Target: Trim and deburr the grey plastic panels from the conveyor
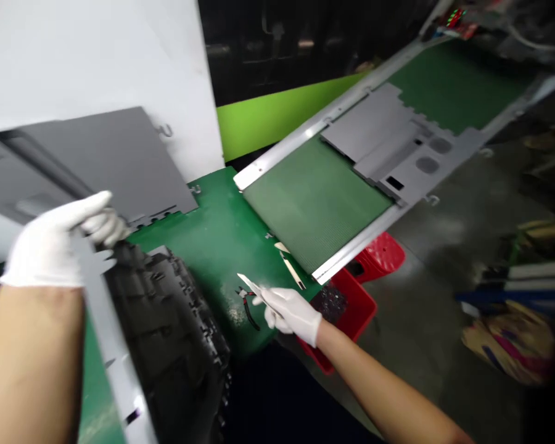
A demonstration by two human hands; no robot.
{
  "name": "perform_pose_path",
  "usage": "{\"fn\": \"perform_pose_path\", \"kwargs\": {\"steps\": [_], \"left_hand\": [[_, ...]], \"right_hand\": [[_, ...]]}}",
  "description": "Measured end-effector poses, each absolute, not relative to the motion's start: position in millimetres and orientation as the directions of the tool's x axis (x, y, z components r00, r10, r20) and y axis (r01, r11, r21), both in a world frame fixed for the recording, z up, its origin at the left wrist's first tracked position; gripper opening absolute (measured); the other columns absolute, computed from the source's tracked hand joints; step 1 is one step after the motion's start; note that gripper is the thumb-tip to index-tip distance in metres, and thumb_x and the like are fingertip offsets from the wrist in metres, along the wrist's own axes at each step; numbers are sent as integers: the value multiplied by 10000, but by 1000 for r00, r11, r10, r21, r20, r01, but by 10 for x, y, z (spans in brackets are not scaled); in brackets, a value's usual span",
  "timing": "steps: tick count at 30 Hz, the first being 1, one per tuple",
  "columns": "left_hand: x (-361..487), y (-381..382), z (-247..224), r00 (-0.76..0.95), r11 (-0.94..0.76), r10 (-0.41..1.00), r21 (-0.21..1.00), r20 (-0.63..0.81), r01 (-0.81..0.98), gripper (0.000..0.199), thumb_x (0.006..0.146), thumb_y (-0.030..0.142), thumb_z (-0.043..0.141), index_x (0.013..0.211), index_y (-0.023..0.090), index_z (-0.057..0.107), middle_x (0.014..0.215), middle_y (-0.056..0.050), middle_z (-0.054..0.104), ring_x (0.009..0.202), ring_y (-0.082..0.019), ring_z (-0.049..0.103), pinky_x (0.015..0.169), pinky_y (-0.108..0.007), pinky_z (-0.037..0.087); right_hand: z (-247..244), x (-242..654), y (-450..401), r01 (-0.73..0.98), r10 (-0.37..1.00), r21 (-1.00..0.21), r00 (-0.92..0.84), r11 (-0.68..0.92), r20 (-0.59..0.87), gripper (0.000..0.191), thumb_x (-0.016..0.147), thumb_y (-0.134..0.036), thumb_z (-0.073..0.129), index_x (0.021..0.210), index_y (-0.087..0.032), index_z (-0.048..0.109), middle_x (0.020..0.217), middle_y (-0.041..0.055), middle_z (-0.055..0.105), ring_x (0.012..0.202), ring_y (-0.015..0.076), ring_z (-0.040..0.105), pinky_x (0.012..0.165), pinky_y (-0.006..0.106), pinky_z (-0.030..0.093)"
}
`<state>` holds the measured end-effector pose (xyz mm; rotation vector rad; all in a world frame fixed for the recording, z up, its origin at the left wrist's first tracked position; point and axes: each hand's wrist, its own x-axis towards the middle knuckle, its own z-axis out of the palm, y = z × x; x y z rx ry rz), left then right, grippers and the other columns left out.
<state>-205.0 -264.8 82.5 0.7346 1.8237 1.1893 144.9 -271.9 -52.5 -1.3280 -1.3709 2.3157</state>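
We're gripping the tilted molded panel (166, 333) by its edge over the desk (213, 237), left hand (49, 246) clenched, right hand (289, 307) holding a slim pointed tool (248, 283), risking a slide toward the side cutters (248, 311) if that lone grip is loosening.

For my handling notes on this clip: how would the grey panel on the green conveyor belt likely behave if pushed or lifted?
The grey panel looks thin and broad, so probably light for its size. Its flat, unsagging shape suggests fair stiffness. Lying flat on the green conveyor belt, it would likely slide rather than tip.
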Motion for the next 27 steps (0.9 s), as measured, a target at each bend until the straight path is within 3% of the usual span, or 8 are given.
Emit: {"fn": "perform_pose_path", "kwargs": {"steps": [2, 4, 6, 9, 13, 16, 19, 27], "left_hand": [[-2075, -2726, 802, -380, 236, 886, 964, -265, -122, 539, 925, 367, 537, 501, 181, 259, 427, 38, 306, 502, -69, 336, 593, -278, 336], [-2100, -2748, 745, -372, 135, 904, 967, -210, -217, 529, 893, 353, 603, 492, 200, 293, 429, 43, 295, 466, -76, 278, 542, -300, 288], [-2131, -2739, 680, -417, 65, 894, 969, -162, -237, 528, 855, 351, 666, 488, 204, 316, 436, 50, 300, 451, -77, 242, 518, -310, 253], [-2152, -2744, 623, -476, 4, 872, 973, -117, -232, 541, 795, 370, 735, 479, 205, 328, 441, 55, 305, 440, -78, 249, 503, -314, 227], [-2135, -2803, 612, -511, -34, 852, 962, -113, -270, 518, 738, 370, 778, 496, 206, 351, 450, 64, 314, 436, -77, 243, 494, -309, 196], [-2134, -2838, 599, -529, -69, 844, 962, -86, -265, 485, 742, 362, 769, 505, 199, 378, 469, 64, 338, 453, -76, 272, 504, -295, 210], [-2136, -2855, 581, -544, -112, 838, 963, -41, -245, 466, 760, 342, 747, 503, 197, 386, 476, 62, 352, 470, -79, 299, 526, -287, 241], [-2123, -2859, 570, -551, -117, 832, 955, -56, -274, 462, 738, 312, 760, 501, 201, 380, 477, 61, 349, 478, -85, 297, 539, -295, 254]], "right_hand": [[-147, 1470, -2805, 307, 413, -795, -724, -524, -552, 446, 952, -583, 494, 1038, -172, 645, 693, 21, 675, 407, 92, 479, 372, 219, 291], [237, 1475, -2845, 331, 307, -838, -820, -433, -483, 375, 957, -549, 518, 1022, -204, 649, 834, 49, 714, 535, 119, 601, 447, 232, 381], [582, 1438, -2864, 371, 204, -867, -869, -333, -451, 333, 988, -516, 475, 996, -238, 659, 720, 15, 671, 542, 119, 573, 498, 248, 407], [965, 1299, -2952, 458, 239, -889, -862, -9, -447, 325, 1020, -467, 403, 900, -299, 654, 725, 12, 662, 608, 141, 574, 562, 277, 437], [1177, 1077, -3191, 540, 460, -674, -828, 504, -319, 400, 1008, -484, 402, 681, -295, 532, 640, -3, 620, 560, 164, 563, 458, 301, 357], [1185, 972, -3309, 456, 444, -526, -882, 718, -159, 435, 1000, -518, 418, 640, -280, 470, 582, -7, 583, 446, 154, 488, 400, 341, 236], [1179, 911, -3334, 334, 340, -435, -938, 836, -67, 461, 998, -523, 422, 612, -272, 444, 506, -1, 535, 375, 144, 431, 409, 364, 187], [1201, 930, -3431, 429, 424, -245, -902, 869, -77, 470, 963, -557, 466, 583, -281, 450, 429, 25, 446, 333, 151, 365, 411, 349, 95]]}}
